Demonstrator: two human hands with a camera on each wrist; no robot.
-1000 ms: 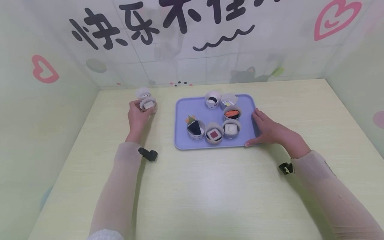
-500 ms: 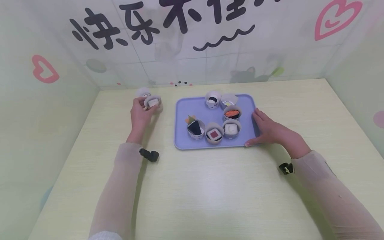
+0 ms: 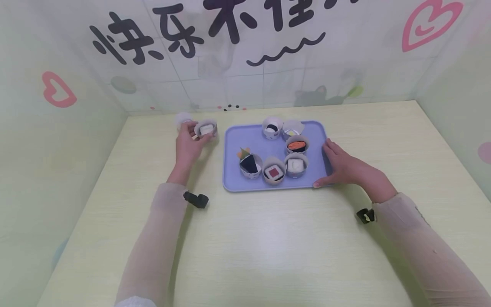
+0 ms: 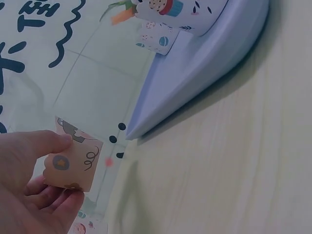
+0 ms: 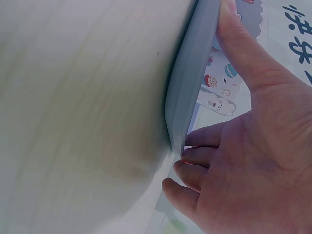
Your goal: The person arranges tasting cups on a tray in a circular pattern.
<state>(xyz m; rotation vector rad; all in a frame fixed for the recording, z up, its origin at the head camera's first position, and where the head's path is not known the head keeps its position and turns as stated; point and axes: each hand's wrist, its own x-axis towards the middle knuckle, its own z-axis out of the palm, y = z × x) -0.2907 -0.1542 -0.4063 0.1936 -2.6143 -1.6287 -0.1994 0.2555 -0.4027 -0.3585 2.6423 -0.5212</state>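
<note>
My left hand point(image 3: 188, 147) pinches a small paper baking cup point(image 3: 207, 128) between thumb and fingers, left of the tray. A white block-shaped toy sushi piece sits inside it. In the left wrist view, this cup point(image 4: 75, 158) shows a printed side, with the thumb on its upper edge and fingers beneath. My right hand point(image 3: 345, 166) rests at the right end of the blue-purple tray point(image 3: 264, 148), thumb on its front edge and fingers along its right edge. The right wrist view shows the fingertips point(image 5: 187, 158) against the tray's outer rim.
Several filled paper cups stand on the tray, among them an orange-topped sushi point(image 3: 296, 146), a black-and-white rice ball point(image 3: 249, 164) and a red-centred roll point(image 3: 274, 172). Another paper cup point(image 3: 183, 118) is behind my left hand. Walls close off the back and both sides.
My left hand has carried the held cup rightward toward the tray, away from the other cup at the back left. The right hand and the tray have stayed put.
</note>
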